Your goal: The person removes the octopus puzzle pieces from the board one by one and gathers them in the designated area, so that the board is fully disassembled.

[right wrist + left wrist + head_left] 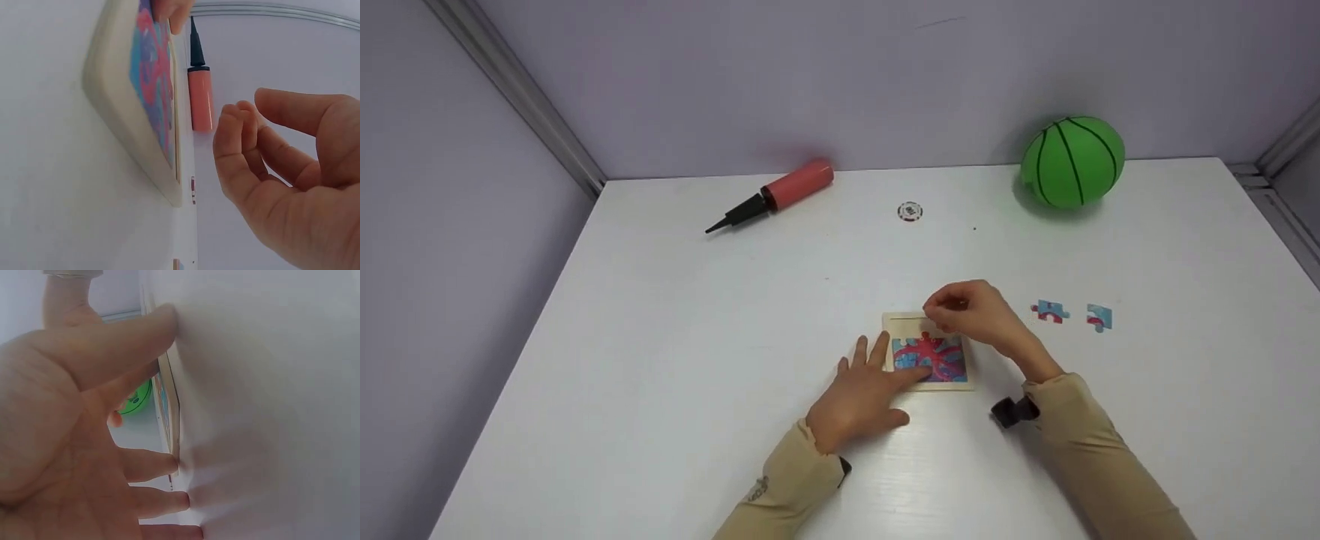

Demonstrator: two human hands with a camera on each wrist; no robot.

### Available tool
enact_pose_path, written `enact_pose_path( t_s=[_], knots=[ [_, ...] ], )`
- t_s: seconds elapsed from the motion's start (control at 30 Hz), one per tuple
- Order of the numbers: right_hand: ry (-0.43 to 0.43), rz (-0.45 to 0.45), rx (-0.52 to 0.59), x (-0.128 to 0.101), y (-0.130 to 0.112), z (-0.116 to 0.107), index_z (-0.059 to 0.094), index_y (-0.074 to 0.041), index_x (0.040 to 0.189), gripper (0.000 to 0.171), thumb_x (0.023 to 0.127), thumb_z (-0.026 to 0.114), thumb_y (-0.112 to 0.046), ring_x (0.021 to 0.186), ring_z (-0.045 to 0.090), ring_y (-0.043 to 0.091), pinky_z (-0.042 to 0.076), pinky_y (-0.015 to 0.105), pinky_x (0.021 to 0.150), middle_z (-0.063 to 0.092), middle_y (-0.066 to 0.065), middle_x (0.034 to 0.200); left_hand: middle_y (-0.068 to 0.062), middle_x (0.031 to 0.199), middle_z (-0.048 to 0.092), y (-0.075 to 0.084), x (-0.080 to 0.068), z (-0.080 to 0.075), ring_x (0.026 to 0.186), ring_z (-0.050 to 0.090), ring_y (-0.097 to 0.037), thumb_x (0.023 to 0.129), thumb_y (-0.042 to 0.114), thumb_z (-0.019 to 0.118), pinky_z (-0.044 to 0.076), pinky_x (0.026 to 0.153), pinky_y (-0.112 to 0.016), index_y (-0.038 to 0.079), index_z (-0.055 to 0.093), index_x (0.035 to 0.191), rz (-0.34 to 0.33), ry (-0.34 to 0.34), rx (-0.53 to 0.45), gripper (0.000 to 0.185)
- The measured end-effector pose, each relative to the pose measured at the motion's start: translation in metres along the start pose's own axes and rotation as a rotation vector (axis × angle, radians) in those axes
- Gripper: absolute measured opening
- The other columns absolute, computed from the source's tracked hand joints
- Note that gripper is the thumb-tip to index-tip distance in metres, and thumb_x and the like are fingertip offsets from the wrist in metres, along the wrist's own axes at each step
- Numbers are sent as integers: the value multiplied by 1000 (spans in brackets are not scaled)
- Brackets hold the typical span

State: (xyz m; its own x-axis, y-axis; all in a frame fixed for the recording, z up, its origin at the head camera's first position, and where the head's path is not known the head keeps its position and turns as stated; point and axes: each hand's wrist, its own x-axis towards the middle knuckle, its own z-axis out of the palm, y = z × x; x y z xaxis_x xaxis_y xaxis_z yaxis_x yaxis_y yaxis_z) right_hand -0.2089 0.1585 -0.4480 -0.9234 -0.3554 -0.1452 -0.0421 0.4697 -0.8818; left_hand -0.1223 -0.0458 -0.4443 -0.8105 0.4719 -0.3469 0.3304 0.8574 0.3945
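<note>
A small wooden jigsaw puzzle tray (906, 315) lies on the table, with a pink octopus picture (943, 358) filling its lower part. Bare wood shows along its upper strip. My left hand (861, 397) is spread at its left edge, the index finger resting on the picture. Over the upper right corner hovers my right hand (979, 319), fingers loosely bent. The right wrist view shows a gap between the thumb (292, 109) and fingertips, and nothing visible in it. Two loose jigsaw pieces, one (1050, 311) nearer and one (1099, 317) farther, lie right of the tray.
A red and black hand pump (799, 186) lies at the back left. Behind the tray is a poker chip (910, 211). A green ball (1072, 163) stands at the back right against the wall. Pale walls (825, 82) enclose the white table (660, 360) at back and sides.
</note>
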Motion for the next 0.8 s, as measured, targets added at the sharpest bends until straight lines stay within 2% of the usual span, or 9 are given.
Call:
enact_pose_path(
  t_s=[0.13, 0.4, 0.8],
  knots=[
    [-58, -1, -8, 3, 0, 5, 71, 0, 104, 23, 91, 65, -18, 77, 63, 20, 53, 29, 70, 70, 11, 91, -20, 158, 10, 3, 3, -4, 140, 11, -49, 86, 27, 70, 27, 103, -65, 37, 45, 143, -8, -24, 35, 63],
    [-96, -2, -43, 8, -2, 15, 73, -3, 102, 19, 90, 66, -17, 72, 58, 16, 52, 29, 68, 68, 6, 87, -22, 157, 14, 7, 5, -8, 139, 16, -51, 82, 27, 75, 33, 98, -66, 34, 45, 142, -19, -49, 82, 67],
    [-142, 19, -102, 10, 0, 19, 74, -5, 102, 21, 92, 64, -21, 79, 55, 16, 47, 29, 74, 69, 4, 92, -23, 157, 15, 6, 4, -7, 138, 18, -51, 83, 30, 75, 35, 97, -65, 34, 46, 142, -11, -31, 105, 67]
  ],
)
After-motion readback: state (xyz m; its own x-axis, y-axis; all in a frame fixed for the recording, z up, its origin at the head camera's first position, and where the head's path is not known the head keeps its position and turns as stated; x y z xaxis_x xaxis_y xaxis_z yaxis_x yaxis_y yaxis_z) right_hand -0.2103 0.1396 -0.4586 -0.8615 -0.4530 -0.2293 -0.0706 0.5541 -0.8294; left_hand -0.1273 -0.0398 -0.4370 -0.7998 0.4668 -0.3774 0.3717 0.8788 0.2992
